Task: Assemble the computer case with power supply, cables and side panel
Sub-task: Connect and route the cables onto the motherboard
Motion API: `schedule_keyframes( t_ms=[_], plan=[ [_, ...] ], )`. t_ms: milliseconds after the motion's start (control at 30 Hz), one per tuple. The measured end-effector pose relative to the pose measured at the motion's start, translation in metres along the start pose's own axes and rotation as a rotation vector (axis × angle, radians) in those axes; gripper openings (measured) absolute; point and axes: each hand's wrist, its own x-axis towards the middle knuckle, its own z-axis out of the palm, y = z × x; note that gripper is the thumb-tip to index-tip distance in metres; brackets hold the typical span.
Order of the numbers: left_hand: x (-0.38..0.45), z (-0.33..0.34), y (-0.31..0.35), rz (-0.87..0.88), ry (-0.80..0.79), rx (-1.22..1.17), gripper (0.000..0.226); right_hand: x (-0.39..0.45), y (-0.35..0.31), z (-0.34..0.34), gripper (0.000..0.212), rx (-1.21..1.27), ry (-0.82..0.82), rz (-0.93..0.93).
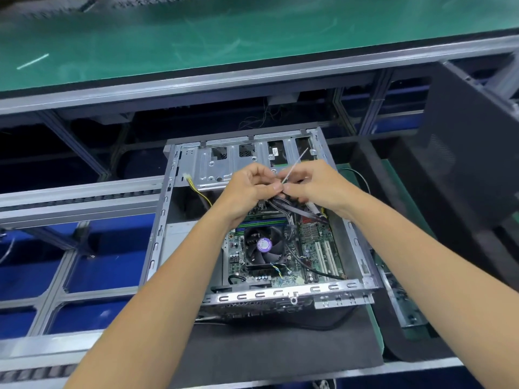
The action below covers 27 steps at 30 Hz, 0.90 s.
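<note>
One open computer case (261,220) lying on dark mat (280,349) on counter; one cooler fan (264,248) on one motherboard (311,242) inside. Two hands meet above case: left hand (250,189) fingers curled, pinching cable bundle (283,204); right hand (311,183) pinching one thin white cable tie (295,164), tail angled up. One yellow-wired connector (186,178) hangs at left wall. One dark side panel (471,141) leaning at right

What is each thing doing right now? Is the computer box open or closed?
Computer case: open, no side panel on.
Cable bundle: gathered, held over the motherboard.
Cable tie: pinched, tail sticking up.
Left hand: holds the cables.
Right hand: pinches the tie.
Fan: still.
</note>
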Motion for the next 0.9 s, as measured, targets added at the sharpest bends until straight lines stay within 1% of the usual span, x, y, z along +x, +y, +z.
schedule_keyframes(
  t_ms=[133,233,333,433,500,567,667,767,867,900],
  plan=[
    [0.0,0.004,-0.002,0.042,-0.018,-0.004,0.017,-0.001,0.001,-0.005,0.006,-0.135,0.048,-0.035],
    [0.001,0.001,0.002,0.076,-0.083,0.139,0.011,-0.002,0.002,-0.004,0.012,-0.24,0.013,-0.04],
    [0.001,-0.003,0.006,0.088,-0.174,0.33,0.019,0.0,0.004,-0.001,0.013,-0.169,0.035,-0.06],
    [0.0,-0.01,0.005,0.058,-0.169,0.45,0.02,0.003,0.003,0.006,0.013,-0.122,0.017,-0.083],
    [-0.003,-0.014,0.004,0.013,-0.144,0.439,0.015,0.005,0.003,0.01,0.01,-0.115,-0.001,-0.101],
    [-0.006,-0.019,0.003,-0.013,-0.152,0.399,0.013,0.006,0.003,0.012,0.012,-0.12,0.004,-0.106],
    [-0.01,-0.029,0.004,0.029,-0.193,0.412,0.01,0.008,0.007,0.013,0.012,-0.115,0.047,-0.082],
    [-0.013,-0.035,0.006,0.077,-0.196,0.462,0.003,0.009,0.01,0.01,0.017,-0.006,0.102,-0.054],
    [-0.013,-0.034,0.006,0.097,-0.125,0.48,0.02,0.008,0.012,0.009,0.01,0.052,0.111,-0.013],
    [-0.014,-0.033,0.006,0.093,-0.12,0.464,0.021,0.008,0.013,0.009,0.008,0.053,0.11,0.005]
  ],
)
